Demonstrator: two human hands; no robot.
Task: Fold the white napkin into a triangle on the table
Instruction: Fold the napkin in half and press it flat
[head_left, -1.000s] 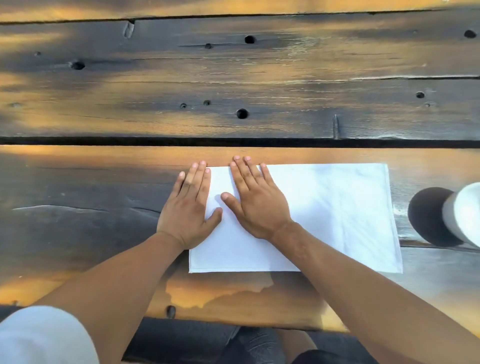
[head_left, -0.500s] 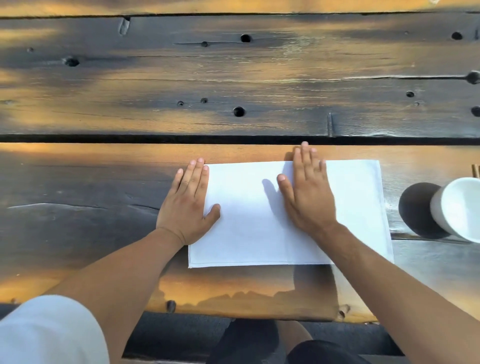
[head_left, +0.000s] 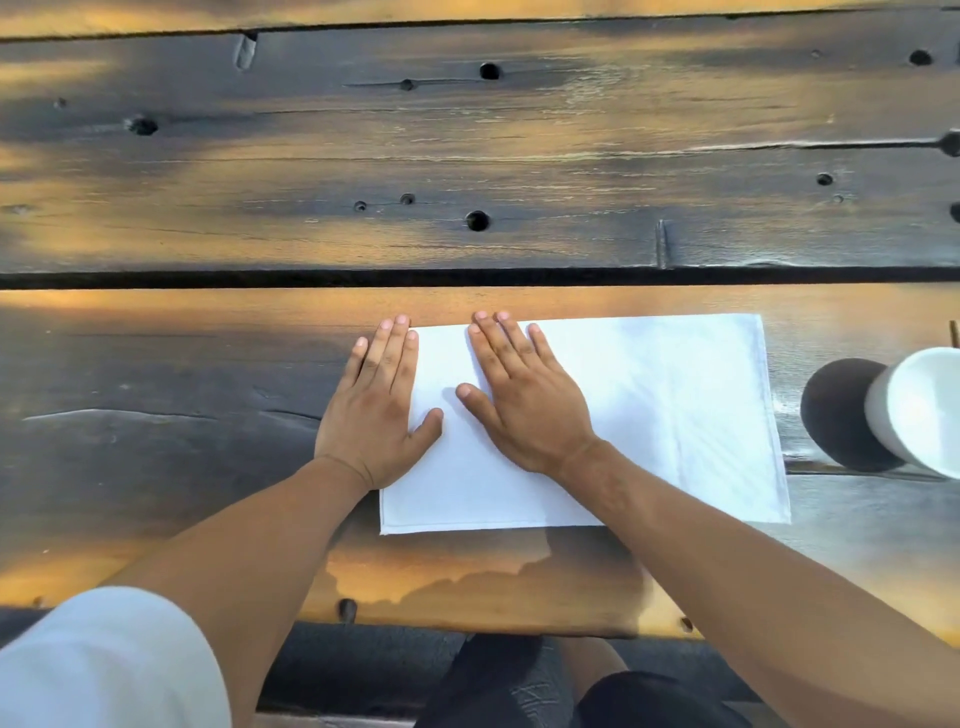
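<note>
The white napkin (head_left: 649, 415) lies flat as a rectangle on the near plank of the dark wooden table (head_left: 467, 156). My left hand (head_left: 376, 408) rests palm down across the napkin's left edge, half on cloth and half on wood. My right hand (head_left: 524, 397) lies flat on the left part of the napkin, close beside the left hand, with its fingers spread toward the far edge. Both hands press down and hold nothing. My right forearm covers part of the napkin's near edge.
A white cup (head_left: 919, 410) stands at the right edge of the view, just right of the napkin, casting a round dark shadow. A deep gap (head_left: 467, 278) runs between the planks beyond the napkin. The table's near edge (head_left: 467, 626) is close to my lap.
My right hand slid from the left part of the napkin to its middle and back to the left, beside my left hand. The left hand stayed in place.
</note>
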